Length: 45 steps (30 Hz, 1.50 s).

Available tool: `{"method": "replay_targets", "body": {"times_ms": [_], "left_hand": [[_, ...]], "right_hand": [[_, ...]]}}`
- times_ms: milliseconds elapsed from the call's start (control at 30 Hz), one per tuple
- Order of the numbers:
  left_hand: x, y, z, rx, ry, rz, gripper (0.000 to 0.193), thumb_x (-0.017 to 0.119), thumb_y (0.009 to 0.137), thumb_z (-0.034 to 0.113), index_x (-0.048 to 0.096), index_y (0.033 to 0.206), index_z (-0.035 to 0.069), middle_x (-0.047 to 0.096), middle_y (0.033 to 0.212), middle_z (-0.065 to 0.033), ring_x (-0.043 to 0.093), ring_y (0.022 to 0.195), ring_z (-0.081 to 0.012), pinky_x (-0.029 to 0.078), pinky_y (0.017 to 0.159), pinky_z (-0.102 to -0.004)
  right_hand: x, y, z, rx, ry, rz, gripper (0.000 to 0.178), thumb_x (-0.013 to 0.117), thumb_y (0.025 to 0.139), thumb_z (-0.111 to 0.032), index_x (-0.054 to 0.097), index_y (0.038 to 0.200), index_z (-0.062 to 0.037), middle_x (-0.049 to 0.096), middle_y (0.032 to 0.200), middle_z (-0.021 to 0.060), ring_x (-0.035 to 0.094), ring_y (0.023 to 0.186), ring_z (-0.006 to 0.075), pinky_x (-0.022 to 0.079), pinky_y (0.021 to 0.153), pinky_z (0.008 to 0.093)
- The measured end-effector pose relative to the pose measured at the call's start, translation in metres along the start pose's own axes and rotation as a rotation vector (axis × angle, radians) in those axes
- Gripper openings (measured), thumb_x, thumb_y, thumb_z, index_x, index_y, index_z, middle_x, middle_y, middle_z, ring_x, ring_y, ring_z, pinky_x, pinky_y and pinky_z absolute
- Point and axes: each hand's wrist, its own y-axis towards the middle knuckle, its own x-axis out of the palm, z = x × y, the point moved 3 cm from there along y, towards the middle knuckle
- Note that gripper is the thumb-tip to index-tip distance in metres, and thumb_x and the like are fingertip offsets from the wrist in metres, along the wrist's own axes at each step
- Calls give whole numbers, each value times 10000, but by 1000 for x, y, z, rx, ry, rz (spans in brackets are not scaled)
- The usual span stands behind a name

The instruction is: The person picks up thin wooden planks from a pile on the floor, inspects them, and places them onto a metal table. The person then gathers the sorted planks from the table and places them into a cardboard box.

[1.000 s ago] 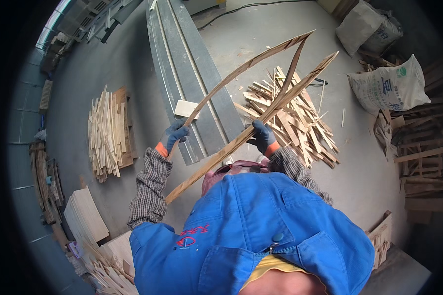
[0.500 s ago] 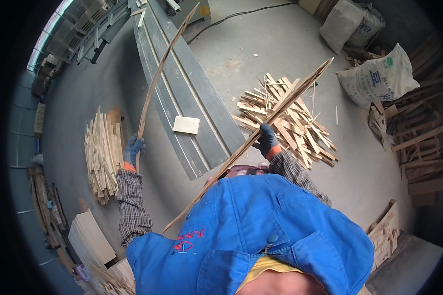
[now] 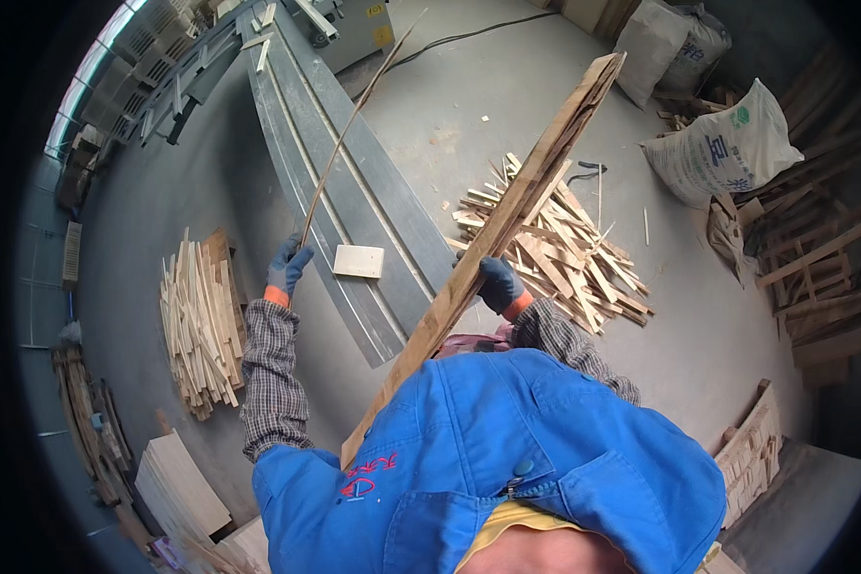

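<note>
My left hand (image 3: 288, 266), in a blue-grey glove with an orange cuff, is closed around the lower part of a long thin wood strip (image 3: 339, 143). The strip rises at a slant over the grey metal table (image 3: 287, 153). My right hand (image 3: 499, 285), gloved the same way, grips a long rough-edged board (image 3: 536, 177) near its middle. The board's broad face shows, its far end splintered; it runs diagonally down past my chest. On the table, between my hands, lies a small pale block (image 3: 359, 261).
Beyond my right hand a loose pile of wood sticks (image 3: 584, 258) covers the floor. Another stick pile (image 3: 196, 325) lies at the left. White woven sacks (image 3: 722, 148) and scrap wood (image 3: 823, 287) stand at the right. A black cable (image 3: 469, 36) crosses the far floor.
The board in my right hand has turned, showing its broad face instead of a narrow edge. My left hand has moved right and farther away, and its strip now appears thinner.
</note>
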Motion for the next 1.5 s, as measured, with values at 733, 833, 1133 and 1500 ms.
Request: {"method": "replay_targets", "body": {"times_ms": [733, 833, 1133, 1500], "left_hand": [[300, 27, 180, 253, 79, -331, 931, 815, 714, 446, 406, 1369, -75, 586, 1220, -224, 594, 1098, -285, 489, 933, -345], [303, 25, 184, 230, 66, -400, 921, 851, 680, 402, 431, 1346, -76, 609, 1166, -198, 603, 1049, -255, 496, 906, -327], [291, 3, 196, 175, -181, -398, 588, 852, 703, 287, 534, 1103, -4, 627, 984, -90, 606, 840, -160, 520, 752, -278], [167, 3, 177, 104, -343, 49, 192, 685, 857, 208, 543, 916, 92, 460, 626, 22, 439, 481, -106, 376, 423, -270]], "right_hand": [[83, -34, 23, 72, -259, -205, 655, 723, 749, -167, 410, 1320, -91, 570, 1094, 79, 597, 987, 211, 538, 784, 371], [76, -33, 30, 44, -300, -235, 630, 718, 763, -141, 441, 1325, -83, 585, 1118, 73, 601, 989, 193, 527, 797, 352], [74, -32, 28, -76, -362, -177, 532, 733, 767, -206, 512, 1221, -40, 605, 1084, 68, 594, 1020, 202, 490, 871, 359], [86, -20, 12, -92, -333, -31, 587, 733, 755, -192, 521, 1269, -4, 630, 1070, 110, 612, 997, 227, 491, 895, 360]]}}
